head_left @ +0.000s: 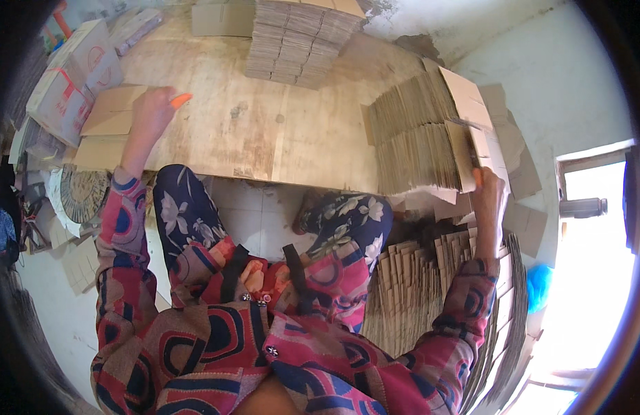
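My left hand [152, 116] is curled up over the left part of the wooden table, beside flat brown cardboard pieces [107, 116]. An orange tip [181, 101] sticks out from it and looks like a finger cover. No cardboard shows between its fingers. At the right end of the table my right hand [491, 192] is closed at the near edge of a cardboard piece [461, 149], the outermost of a row of pieces standing on edge [417, 149]. An orange cover [478, 178] shows on this hand too; its other fingers are partly hidden.
A tall stack of folded cardboard [296, 45] stands at the back of the wooden table [244, 131]. White printed boxes [81, 76] are at the far left. More cardboard pieces [410, 290] stand on the floor to my right, near a blue bag [539, 287] and a bright doorway [590, 228].
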Demonstrator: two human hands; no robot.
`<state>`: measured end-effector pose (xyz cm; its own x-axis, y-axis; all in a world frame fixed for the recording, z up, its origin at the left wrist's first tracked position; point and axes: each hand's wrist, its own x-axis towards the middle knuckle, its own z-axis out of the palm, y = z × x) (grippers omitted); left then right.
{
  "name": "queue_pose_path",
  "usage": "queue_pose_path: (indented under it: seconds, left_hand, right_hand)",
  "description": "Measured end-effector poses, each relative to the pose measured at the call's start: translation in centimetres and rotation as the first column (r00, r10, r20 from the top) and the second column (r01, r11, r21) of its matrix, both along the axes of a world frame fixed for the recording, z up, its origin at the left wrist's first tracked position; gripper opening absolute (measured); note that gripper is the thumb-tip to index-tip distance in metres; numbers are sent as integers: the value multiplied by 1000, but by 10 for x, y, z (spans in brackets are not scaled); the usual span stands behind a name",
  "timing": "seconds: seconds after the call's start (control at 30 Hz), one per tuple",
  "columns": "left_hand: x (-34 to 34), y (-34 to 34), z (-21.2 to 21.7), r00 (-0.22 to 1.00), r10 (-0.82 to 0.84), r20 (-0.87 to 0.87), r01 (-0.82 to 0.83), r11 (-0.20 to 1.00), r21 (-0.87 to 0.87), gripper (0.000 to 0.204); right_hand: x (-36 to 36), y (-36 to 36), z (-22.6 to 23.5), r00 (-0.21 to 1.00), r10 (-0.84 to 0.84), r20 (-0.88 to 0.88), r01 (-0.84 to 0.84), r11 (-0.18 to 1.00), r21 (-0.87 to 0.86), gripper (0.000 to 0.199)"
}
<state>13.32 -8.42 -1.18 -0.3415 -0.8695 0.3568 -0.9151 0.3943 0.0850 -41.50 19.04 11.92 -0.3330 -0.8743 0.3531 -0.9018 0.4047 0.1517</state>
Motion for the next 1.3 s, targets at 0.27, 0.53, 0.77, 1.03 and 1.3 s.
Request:
queue_pose_path:
  seconds: [0.27,0.53,0.77,1.03,1.3]
  left_hand:
    - [-112,-42,24,897,-377,-230,283,891,-356,38]
    - [-213,-119,60,936,-341,-90,276,867,-414,45]
    - [-241,-164,42,937,-228,264,330,826,-457,26]
    - [-228,-175,70,855,-516,-49,403,721,-563,4]
    - [-201,-42,148,866,-462,192,460,586,-667,6]
  right_hand:
    - [117,-9,31,990,86,111,1,790,-614,38]
    - [132,-54,-9,895,304,326,-31,772,-635,46]
    - [132,-78,-31,775,338,534,91,777,-623,47]
    - [128,-90,-36,693,516,503,77,641,-764,37]
    - [129,-75,-22,918,370,142,-102,566,-818,34]
